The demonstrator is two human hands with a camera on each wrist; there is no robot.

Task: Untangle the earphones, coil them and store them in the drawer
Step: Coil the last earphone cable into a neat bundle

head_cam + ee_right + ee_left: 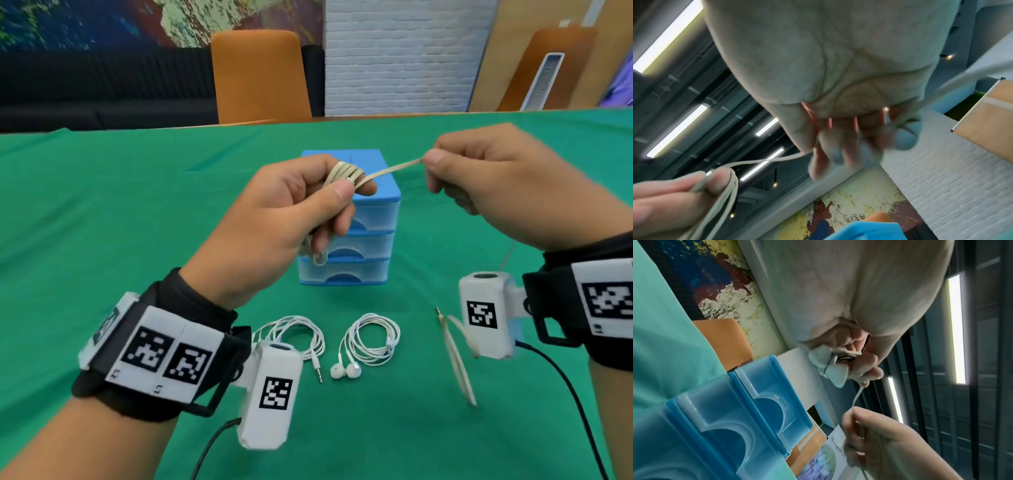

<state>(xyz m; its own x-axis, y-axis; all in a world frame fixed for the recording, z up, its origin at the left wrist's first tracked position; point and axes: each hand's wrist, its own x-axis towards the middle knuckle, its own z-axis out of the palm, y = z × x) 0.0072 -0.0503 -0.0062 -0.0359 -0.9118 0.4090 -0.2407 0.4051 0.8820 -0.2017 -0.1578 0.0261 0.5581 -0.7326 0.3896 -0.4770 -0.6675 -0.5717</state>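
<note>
drawer unit (349,219) behind | coiled earphones (370,342) in front, on table (102,205)

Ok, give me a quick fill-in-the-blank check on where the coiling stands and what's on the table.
1. The beige cable is wound around the fingers of the ____ hand.
2. The right hand ____ the cable's free stretch between thumb and forefinger.
3. The drawer unit has ____ drawers, all closed.
4. Two coiled white earphones lie on the ____ cloth.

Missing words: left; pinches; three; green
</note>
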